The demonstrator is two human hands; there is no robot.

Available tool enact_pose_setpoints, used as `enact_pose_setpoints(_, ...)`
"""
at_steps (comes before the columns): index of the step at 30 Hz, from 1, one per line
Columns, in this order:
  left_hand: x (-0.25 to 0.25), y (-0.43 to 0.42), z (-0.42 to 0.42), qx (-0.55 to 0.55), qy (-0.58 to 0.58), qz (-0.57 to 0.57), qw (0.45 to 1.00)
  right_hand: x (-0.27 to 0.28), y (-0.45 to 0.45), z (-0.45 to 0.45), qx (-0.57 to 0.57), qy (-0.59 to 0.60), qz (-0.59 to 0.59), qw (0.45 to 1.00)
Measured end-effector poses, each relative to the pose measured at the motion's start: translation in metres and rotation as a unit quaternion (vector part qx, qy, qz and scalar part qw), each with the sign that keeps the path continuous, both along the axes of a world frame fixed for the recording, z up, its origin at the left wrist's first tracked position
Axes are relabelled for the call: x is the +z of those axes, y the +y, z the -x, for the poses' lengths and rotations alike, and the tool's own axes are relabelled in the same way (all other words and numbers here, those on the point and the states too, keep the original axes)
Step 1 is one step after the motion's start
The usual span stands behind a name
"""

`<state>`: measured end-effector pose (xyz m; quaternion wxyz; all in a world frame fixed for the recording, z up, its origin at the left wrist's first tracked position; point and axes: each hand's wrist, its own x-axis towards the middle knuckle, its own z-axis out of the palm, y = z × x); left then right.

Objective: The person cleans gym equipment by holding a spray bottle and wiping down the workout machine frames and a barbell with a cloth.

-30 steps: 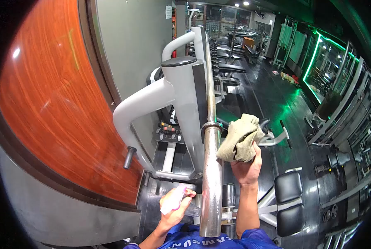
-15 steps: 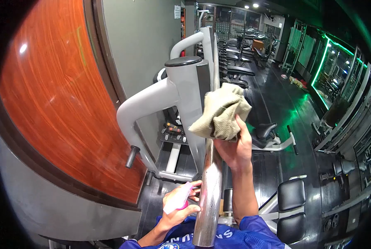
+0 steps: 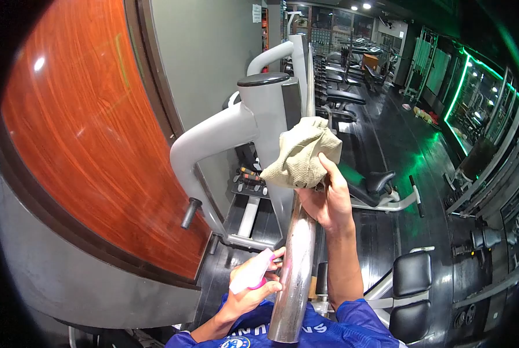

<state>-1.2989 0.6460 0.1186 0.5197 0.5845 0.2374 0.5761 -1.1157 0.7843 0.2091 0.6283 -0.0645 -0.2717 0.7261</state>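
My right hand (image 3: 328, 203) is closed on a crumpled beige cloth (image 3: 306, 152), pressed over the upper part of a shiny metal bar (image 3: 297, 272). The bar runs from the grey machine frame (image 3: 262, 110) down towards my chest. Lower down, my left hand (image 3: 249, 290) grips a whitish bottle with a pink part (image 3: 252, 274), seen partly end-on. Its thumb and fingertips come up to the bar's left side; whether they touch it I cannot tell. The cloth hides the stretch of bar beneath it.
A wooden panel (image 3: 91, 145) curves along the left beside a grey wall (image 3: 201, 58). Black padded seats (image 3: 412, 275) stand at the lower right. Benches (image 3: 343, 95) and racks line the far room, and a green-lit mirror (image 3: 480, 98) is on the right wall.
The cloth in my right hand has shifted slightly left over the bar and turned a little. My left hand keeps its hold on the bottle. The whole view has swung slightly.
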Motion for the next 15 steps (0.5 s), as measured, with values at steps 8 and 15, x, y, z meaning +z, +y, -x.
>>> enact_pose_setpoints(8, 0.010, -0.002, 0.003, 0.002, 0.053, -0.013, 0.998, -0.004, 0.004, 0.000, -0.008, -0.019, -0.007, 1.000)
enact_pose_setpoints(15, 0.015, -0.004, 0.002, 0.045, 0.087, -0.035, 0.995, 0.001, 0.003, -0.001, 0.010, 0.012, -0.006, 1.000)
